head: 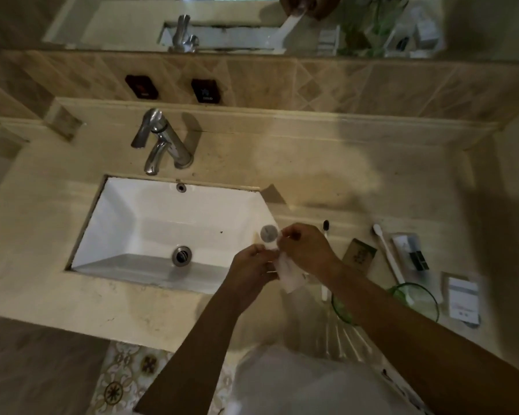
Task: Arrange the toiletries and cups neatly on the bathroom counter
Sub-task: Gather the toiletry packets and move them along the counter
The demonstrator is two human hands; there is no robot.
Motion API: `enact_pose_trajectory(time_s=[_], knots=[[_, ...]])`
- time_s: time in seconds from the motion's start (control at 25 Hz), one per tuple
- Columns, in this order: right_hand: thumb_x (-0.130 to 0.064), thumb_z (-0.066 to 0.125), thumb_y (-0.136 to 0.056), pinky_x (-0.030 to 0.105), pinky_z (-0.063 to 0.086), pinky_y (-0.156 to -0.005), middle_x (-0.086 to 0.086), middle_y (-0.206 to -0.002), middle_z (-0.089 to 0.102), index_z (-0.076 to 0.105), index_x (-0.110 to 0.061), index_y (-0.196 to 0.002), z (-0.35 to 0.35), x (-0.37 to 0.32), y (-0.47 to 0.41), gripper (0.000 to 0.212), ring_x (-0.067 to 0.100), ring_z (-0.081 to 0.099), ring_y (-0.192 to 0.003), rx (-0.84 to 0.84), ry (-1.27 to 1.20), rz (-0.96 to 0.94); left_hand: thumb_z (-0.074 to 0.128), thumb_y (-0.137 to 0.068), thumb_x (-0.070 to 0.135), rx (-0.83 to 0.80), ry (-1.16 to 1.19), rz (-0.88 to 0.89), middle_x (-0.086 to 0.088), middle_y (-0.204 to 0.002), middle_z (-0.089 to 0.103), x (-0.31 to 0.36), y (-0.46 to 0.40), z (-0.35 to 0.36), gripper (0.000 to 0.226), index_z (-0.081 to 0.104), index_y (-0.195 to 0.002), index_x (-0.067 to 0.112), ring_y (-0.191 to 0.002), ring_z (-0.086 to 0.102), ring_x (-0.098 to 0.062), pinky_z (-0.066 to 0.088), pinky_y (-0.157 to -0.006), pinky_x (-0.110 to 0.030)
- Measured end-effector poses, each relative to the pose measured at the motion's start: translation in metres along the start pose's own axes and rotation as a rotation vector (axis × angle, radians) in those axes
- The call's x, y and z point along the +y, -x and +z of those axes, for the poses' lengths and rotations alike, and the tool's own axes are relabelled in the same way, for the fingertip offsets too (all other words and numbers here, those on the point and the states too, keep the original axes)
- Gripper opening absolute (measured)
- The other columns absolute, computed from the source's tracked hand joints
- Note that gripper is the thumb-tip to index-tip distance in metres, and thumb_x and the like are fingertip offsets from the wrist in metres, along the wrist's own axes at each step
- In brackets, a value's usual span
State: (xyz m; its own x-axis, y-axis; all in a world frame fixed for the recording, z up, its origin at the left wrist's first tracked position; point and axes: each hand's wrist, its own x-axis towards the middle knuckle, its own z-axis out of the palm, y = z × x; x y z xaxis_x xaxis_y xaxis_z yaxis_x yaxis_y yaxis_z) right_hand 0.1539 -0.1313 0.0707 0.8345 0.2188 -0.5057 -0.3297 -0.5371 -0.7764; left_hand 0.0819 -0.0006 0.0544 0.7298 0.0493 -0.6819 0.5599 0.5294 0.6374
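My left hand (pixel 252 269) and my right hand (pixel 304 248) both grip a small white packet (pixel 289 274) over the right corner of the sink (pixel 150 229). A round grey disc (pixel 268 233) sits at the sink's right rim beside my right fingers. On the beige counter (pixel 327 175) to the right lie a dark-headed toothbrush (pixel 326 226), a brown soap box (pixel 359 253), a white toothbrush (pixel 388 259), a clear sachet with dark contents (pixel 411 250) and a white packet (pixel 463 298). A green-rimmed glass cup (pixel 423 298) stands partly behind my right forearm.
A chrome faucet (pixel 162 139) rises behind the sink. Two dark wall switches (pixel 174 89) sit on the tiled backsplash under the mirror (pixel 222 22). A ridged clear glass (pixel 345 336) stands at the counter's front edge. Patterned floor tiles (pixel 126 381) show below.
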Motion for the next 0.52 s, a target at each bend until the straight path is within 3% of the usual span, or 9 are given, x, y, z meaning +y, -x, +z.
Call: enact_pose_trajectory(time_s=[0.12,0.2,0.24,0.4,0.52], knots=[[-0.021,0.063,-0.089,0.028,0.054,-0.072,-0.001,-0.091,0.071,0.072,-0.015,-0.098,-0.049,0.003,-0.006,0.013,0.016,0.067,-0.085,0.028,-0.113,0.007,0.064,-0.086,-0.004,-0.095,-0.099,0.040,-0.017,-0.087,0.073,0.014,-0.018,0.042,0.013,0.072,-0.094,0.002,-0.076,0.072,-0.028,0.060,-0.070,-0.039],[-0.022,0.062,-0.090,0.032,0.056,-0.075,0.003,-0.098,0.072,0.071,-0.014,-0.104,-0.087,0.009,-0.007,0.019,0.020,0.068,-0.090,0.057,-0.141,0.037,0.069,-0.084,-0.002,-0.109,-0.200,0.071,-0.019,-0.085,0.074,0.019,-0.034,0.078,0.009,0.075,-0.087,0.003,-0.077,0.071,-0.031,0.060,-0.071,-0.041],[-0.025,0.062,-0.090,0.028,0.055,-0.069,0.000,-0.095,0.072,0.073,-0.017,-0.103,-0.105,0.014,-0.006,0.018,0.017,0.068,-0.086,0.068,-0.137,0.054,0.073,-0.083,0.002,-0.107,-0.246,0.087,-0.021,-0.083,0.073,0.022,-0.042,0.095,0.003,0.075,-0.083,0.003,-0.075,0.070,-0.032,0.060,-0.070,-0.041],[-0.032,0.066,-0.090,0.018,0.048,-0.050,-0.006,-0.070,0.072,0.075,-0.019,-0.081,-0.183,0.043,0.004,0.018,0.007,0.066,-0.063,0.086,-0.298,0.040,0.080,-0.079,0.007,-0.157,-0.430,0.124,-0.023,-0.083,0.075,0.019,-0.082,0.176,0.017,0.071,-0.085,-0.006,-0.073,0.073,-0.033,0.058,-0.061,-0.033],[-0.030,0.066,-0.090,0.020,0.050,-0.054,-0.002,-0.080,0.076,0.075,-0.020,-0.092,-0.229,0.075,0.002,0.014,0.009,0.070,-0.067,0.164,-0.286,0.091,0.080,-0.072,0.000,-0.204,-0.555,0.071,-0.020,-0.080,0.076,0.009,-0.110,0.236,0.011,0.074,-0.081,-0.001,-0.074,0.075,-0.034,0.060,-0.063,-0.037]])
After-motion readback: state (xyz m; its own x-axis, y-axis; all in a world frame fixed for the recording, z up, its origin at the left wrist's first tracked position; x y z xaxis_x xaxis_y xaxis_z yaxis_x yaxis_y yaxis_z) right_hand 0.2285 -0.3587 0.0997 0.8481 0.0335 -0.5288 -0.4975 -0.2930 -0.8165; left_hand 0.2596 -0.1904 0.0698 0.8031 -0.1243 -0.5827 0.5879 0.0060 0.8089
